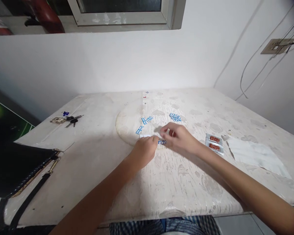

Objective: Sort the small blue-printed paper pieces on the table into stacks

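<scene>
My left hand [146,148] is closed low over the table, its fingers curled at a small white strip [145,135] that shows past the knuckles. Just right of those fingers lies a blue-outlined piece [162,142], partly covered. My right hand [178,136] hovers close by on the right, thumb and fingertips drawn together; whatever is between them is too small to make out. Beyond the hands are small blue pieces [144,121], another blue piece [139,130] and a cluster of blue pieces [175,117].
To the right lie a blister pack [214,143] with reddish-brown contents and a white sheet [258,156]. Keys [73,120] and a black bag [22,168] with a strap are on the left. A wall [137,62] closes off the table's back edge.
</scene>
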The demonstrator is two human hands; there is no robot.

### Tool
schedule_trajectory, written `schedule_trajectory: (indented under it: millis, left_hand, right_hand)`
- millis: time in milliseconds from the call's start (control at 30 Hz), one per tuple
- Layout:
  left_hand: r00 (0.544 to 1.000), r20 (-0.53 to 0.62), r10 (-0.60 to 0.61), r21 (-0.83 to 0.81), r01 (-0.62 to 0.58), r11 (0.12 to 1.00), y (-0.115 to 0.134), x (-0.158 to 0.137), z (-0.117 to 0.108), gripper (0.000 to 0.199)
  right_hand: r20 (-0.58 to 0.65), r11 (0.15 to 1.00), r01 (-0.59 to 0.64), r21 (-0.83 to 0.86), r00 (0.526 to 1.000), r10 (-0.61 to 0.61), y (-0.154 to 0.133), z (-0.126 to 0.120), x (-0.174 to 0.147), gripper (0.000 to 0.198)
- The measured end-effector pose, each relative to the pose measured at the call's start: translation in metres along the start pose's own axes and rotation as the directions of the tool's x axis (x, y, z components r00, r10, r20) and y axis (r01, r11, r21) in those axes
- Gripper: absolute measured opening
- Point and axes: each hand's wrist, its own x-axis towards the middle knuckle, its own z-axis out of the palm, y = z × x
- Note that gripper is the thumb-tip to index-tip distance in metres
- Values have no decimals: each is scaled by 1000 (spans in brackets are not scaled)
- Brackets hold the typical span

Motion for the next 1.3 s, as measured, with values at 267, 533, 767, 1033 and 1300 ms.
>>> schedule_trajectory:
  millis: [267,533,767,1033,1300]
  left_hand:
    - [999,40,-3,83,-1,997,6,-4,3,28]
    - [999,32,-2,86,-1,996,6,-6,4,31]
    - [1000,-13,-2,-55,1,998,-2,-6,3,15]
    - [991,0,-137,-218,133,967,-9,2,8,19]
    - [987,60,-152,-346,163,924,-9,4,0,13]
  right_hand:
    - [312,946,317,-70,908,-281,-10,28,86,37]
    - [526,901,375,-216,823,-216,-27,48,107,16]
    - [414,984,170,46,893,-174,-8,11,78,13]
    - [312,975,-70,212,950,0,-14,-40,7,30]
    - [312,997,76,-17,948,-67,-9,-27,-7,12]
